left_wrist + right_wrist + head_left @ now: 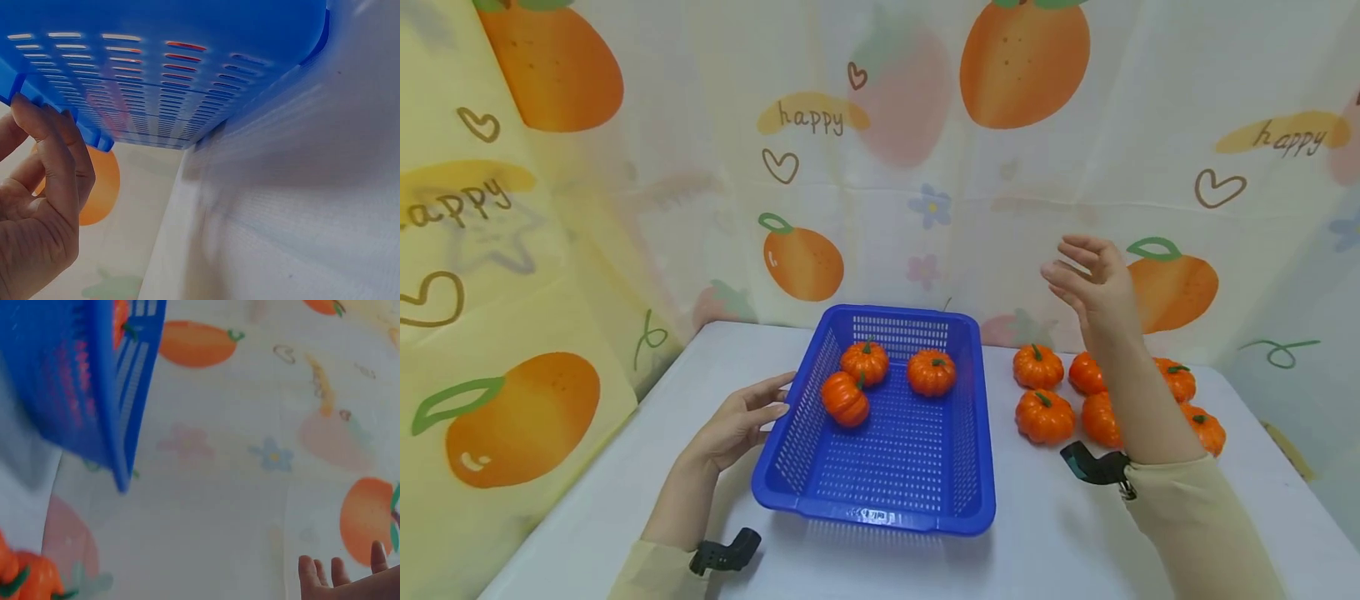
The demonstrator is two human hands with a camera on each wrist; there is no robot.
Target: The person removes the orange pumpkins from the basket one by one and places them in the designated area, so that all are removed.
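Note:
A blue plastic basket [874, 518] with slotted walls stands in the middle of the table, with three small orange pumpkins [932, 372] inside, toward its far half. My left hand [733, 425] is at the basket's left side, its bent fingers and thumb holding the rim; the left wrist view shows the fingertips [22, 106] right under that rim. My right hand [1101, 287] is raised high over the right side, fingers loosely bent and nothing in them. Below it several more orange pumpkins [1045, 417] sit on the table, some partly hidden by the right forearm.
The white table [715, 358] runs back to a fabric backdrop [880, 217] printed with oranges, hearts and the word happy. More printed cloth hangs on the left and right sides. A dark camera strap [726, 554] is on each wrist.

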